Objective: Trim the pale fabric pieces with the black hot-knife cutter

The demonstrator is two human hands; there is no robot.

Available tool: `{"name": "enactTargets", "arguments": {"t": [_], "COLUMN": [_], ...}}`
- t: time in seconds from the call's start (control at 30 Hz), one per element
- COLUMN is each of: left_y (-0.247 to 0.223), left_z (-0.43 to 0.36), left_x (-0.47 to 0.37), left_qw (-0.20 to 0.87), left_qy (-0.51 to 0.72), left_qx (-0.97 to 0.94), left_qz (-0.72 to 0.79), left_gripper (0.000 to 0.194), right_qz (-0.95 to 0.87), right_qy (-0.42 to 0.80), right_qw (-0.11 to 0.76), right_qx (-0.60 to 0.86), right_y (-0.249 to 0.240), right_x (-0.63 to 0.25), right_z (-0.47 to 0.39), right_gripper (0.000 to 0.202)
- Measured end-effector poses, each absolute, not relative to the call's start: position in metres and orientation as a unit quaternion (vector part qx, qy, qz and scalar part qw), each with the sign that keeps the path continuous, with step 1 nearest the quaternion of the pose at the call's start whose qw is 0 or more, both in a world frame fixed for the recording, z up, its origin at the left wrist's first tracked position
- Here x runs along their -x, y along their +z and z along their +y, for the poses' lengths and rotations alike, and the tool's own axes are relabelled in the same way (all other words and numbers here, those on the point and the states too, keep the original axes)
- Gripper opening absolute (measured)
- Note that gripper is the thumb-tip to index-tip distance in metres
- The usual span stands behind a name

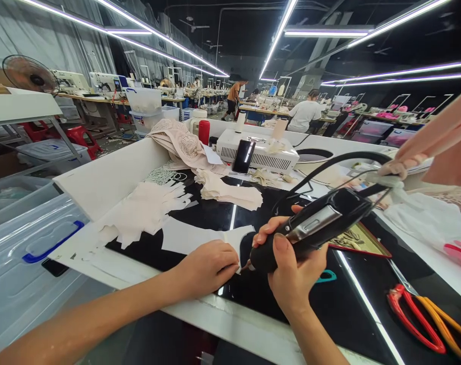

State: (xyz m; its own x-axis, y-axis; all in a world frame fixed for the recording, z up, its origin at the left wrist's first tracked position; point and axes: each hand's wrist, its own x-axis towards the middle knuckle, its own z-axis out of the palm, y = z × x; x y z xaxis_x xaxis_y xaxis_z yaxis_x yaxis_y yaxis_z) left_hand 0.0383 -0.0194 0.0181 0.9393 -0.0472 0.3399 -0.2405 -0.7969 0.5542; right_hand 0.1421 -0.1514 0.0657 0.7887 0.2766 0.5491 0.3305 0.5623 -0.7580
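My right hand (297, 274) is wrapped around a black corded handheld power tool (310, 230) with a silver switch plate. Its narrow tip points down and left, close to the edge of a white fabric piece (192, 237). That piece lies flat on the glossy black tabletop (264, 299). My left hand (215, 266) rests on the near edge of the piece, its fingers curled and pinching at the edge beside the tool tip. The fingertips are partly hidden under the hand.
Stacks of pale cut pieces (230, 190) and a spread pile (143, 210) lie beyond. A phone (243, 156) leans on a white vented box (259, 149). To the right are red-and-orange-handled scissors (416, 314) and a tray (361, 241). The tool's cable (325, 167) arches overhead.
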Motion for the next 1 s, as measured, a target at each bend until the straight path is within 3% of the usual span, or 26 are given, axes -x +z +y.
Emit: {"name": "enactTargets", "arguments": {"t": [0.4,0.63,1.0], "left_y": [0.016,0.018,0.016], "left_z": [-0.019,-0.019,-0.004], "left_x": [-0.047,-0.045,-0.035], "left_qw": [0.272,0.211,0.201], "left_qy": [0.160,0.170,0.163], "left_qx": [-0.948,-0.957,-0.948], "left_qz": [-0.029,-0.104,-0.183], "left_gripper": [0.010,0.017,0.021], "right_qz": [-0.316,-0.329,-0.316], "right_qy": [-0.014,-0.020,-0.014], "right_qw": [0.821,0.821,0.824], "right_qx": [0.475,0.466,0.470], "right_y": [0.066,0.066,0.066], "right_x": [-0.142,-0.143,-0.145], "right_z": [-0.152,-0.152,-0.153], "right_gripper": [0.048,0.044,0.046]}}
